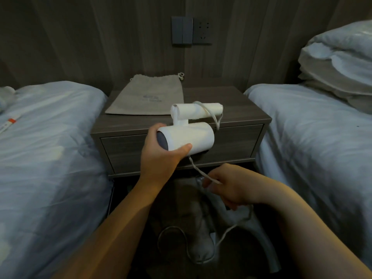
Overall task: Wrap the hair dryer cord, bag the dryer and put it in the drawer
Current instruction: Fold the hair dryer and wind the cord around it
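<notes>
A dark wood-panelled wall (120, 37) backs a narrow gap between two beds, with a switch and socket plate (191, 30) above a nightstand (241, 115). At far left lies the left bed (50, 137) in pale bedding. A grey drawstring bag (149, 95) lies flat on the nightstand's left half, above the closed drawer (124, 150). The left hand (161, 156) has its fingers (181, 149) wrapped round the barrel of the white hair dryer (189, 137), held just in front of the drawer, handle folded. The cord (201, 174) loops over the handle and runs down to the right hand (231, 184), pinched closed on it; the slack trails below. The right bed (312, 137) carries a pillow (342, 63).
</notes>
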A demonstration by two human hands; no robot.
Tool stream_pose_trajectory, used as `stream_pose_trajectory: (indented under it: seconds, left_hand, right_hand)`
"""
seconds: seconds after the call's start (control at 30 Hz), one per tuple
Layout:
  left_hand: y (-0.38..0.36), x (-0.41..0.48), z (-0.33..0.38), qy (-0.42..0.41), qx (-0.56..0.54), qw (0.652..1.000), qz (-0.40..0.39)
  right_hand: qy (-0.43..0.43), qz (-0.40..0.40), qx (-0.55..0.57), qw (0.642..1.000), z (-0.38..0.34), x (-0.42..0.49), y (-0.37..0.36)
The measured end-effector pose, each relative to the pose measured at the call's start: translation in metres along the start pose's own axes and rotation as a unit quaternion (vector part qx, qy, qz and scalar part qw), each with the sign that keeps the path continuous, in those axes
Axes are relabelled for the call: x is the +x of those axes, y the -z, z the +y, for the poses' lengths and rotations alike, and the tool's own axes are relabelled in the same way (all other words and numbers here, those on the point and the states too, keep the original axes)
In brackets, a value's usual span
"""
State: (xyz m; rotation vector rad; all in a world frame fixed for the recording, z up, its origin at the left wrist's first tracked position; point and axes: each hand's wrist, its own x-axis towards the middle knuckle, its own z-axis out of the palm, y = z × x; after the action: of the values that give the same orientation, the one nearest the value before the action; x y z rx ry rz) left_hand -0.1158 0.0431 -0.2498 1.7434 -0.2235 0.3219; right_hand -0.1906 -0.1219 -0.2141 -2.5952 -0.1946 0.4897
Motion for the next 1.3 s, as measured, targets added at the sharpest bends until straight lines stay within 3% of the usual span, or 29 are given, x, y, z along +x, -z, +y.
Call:
stream_pose_trajectory:
  seconds: [0.2,0.37,0.43,0.63,0.83,1.0,1.1,1.3]
  left_hand:
    - [0.008,0.004,-0.001,-0.024,0.05,0.992,-0.111]
    - [0.01,0.005,-0.003,-0.03,0.03,0.975,-0.22]
    - [0.013,0.005,-0.004,-0.028,0.039,0.961,-0.272]
    - [0.017,0.006,-0.006,0.005,0.038,0.924,-0.381]
    - [0.017,0.007,-0.006,0.026,0.04,0.891,-0.451]
    - [0.019,0.007,-0.004,0.047,-0.002,0.872,-0.487]
    - [0.021,0.007,-0.003,0.066,-0.039,0.864,-0.498]
    - [0.014,0.002,-0.008,0.135,-0.159,0.859,-0.468]
  right_hand:
    - [0.078,0.117,-0.039,0.989,0.0,-0.014,0.015]
    - [0.087,0.346,-0.029,0.934,0.007,-0.017,0.021]
    - [0.053,0.383,-0.031,0.922,0.013,-0.017,0.023]
    - [-0.027,0.328,-0.055,0.943,0.021,-0.011,0.023]
    - [0.068,0.221,0.1,0.968,0.03,-0.015,0.033]
    - [0.054,0.227,0.189,0.954,0.044,-0.009,0.032]
    - [0.058,0.214,0.301,0.927,0.056,-0.006,0.032]
    - [0.112,0.161,0.523,0.829,0.068,0.012,0.022]
